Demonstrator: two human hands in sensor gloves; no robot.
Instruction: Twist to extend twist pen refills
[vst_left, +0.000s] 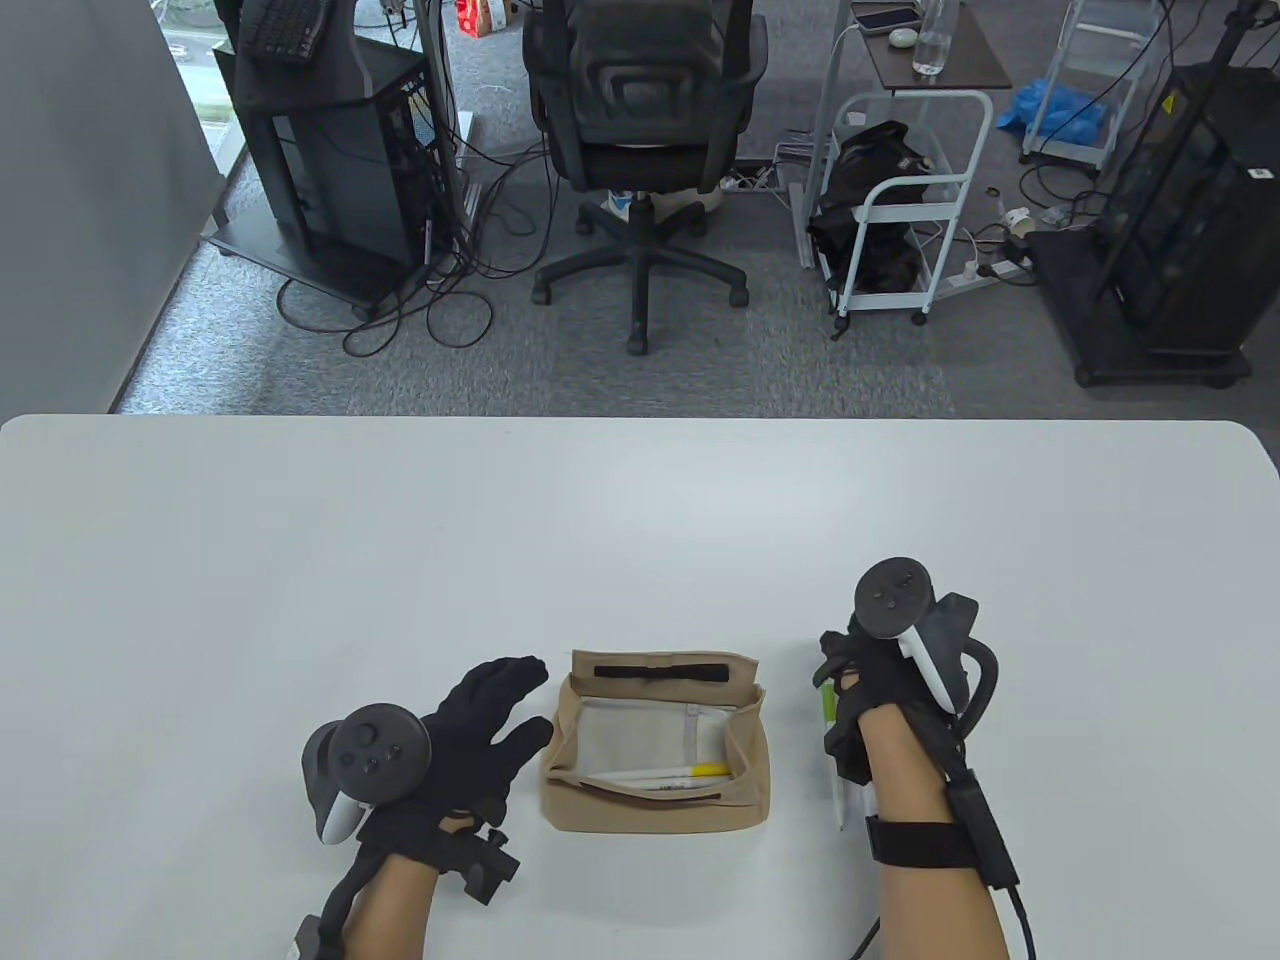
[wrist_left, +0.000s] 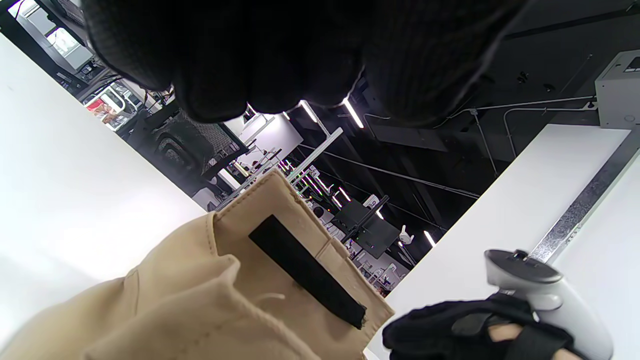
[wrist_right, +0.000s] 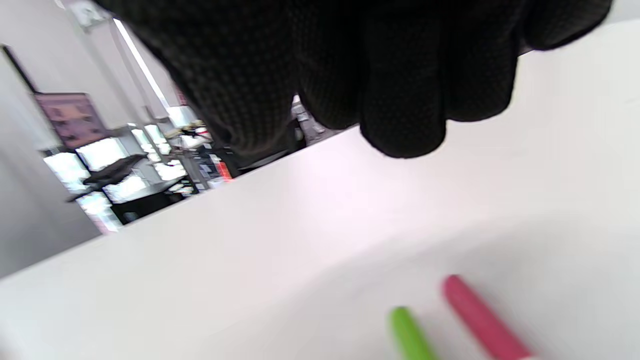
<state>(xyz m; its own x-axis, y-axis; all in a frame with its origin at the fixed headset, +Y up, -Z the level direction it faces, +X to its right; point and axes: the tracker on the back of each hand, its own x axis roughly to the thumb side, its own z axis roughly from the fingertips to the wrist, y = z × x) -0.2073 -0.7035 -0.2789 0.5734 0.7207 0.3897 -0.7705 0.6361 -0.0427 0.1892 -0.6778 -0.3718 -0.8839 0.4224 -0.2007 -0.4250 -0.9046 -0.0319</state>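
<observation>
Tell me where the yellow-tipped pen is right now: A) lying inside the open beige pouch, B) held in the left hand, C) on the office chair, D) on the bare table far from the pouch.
A: the table view shows the yellow-tipped pen lying inside the open beige pouch, with the left hand spread beside the pouch and not holding it.

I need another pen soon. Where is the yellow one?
In the table view, the yellow pen lies inside the open beige pouch, near the table's front edge between both hands.
</observation>
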